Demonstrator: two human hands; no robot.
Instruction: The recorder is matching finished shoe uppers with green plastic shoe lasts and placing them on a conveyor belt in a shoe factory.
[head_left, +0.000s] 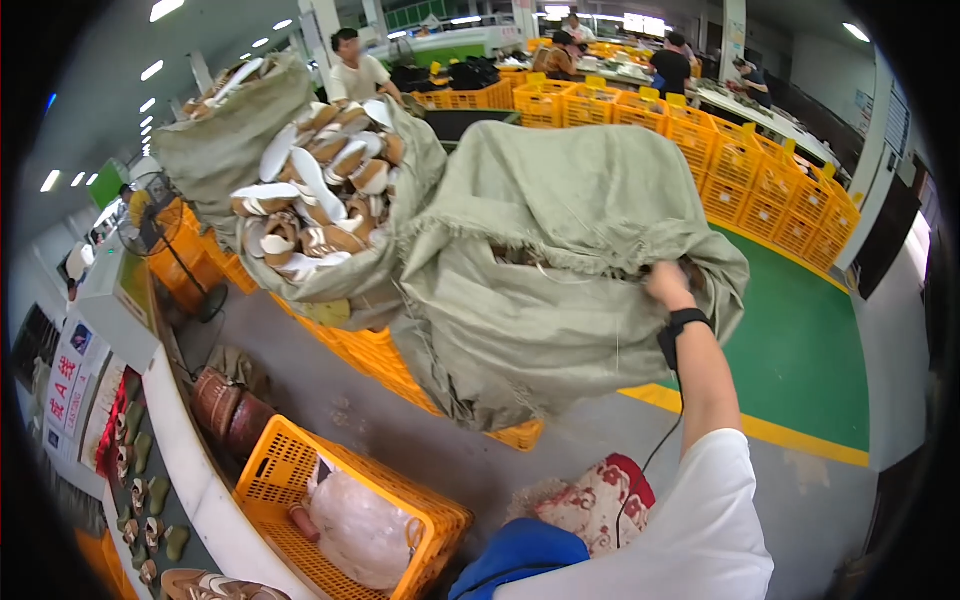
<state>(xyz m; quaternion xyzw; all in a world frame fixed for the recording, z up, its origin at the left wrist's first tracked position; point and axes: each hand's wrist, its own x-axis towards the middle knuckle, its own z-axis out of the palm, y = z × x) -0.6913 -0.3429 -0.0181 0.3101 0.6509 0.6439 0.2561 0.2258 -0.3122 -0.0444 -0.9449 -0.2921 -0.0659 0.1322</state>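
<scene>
My right hand (668, 284), with a black band round its wrist, reaches forward to a big grey-green woven sack (520, 330). Its fingers are closed at the right end of the sack's frayed opening and seem to grip the cloth there. Brown contents show in the narrow gap, too little to name. Against this sack's left side stands an open sack (330, 290) heaped with brown and white shoes (318, 190). My left hand is out of view.
An orange crate (350, 470) holding a clear plastic bag stands low in front. At left, a conveyor (180, 500) carries shoes, with a standing fan (150, 225) beyond. Stacked orange crates (770, 185) line the back right. A person (358, 75) stands behind the sacks.
</scene>
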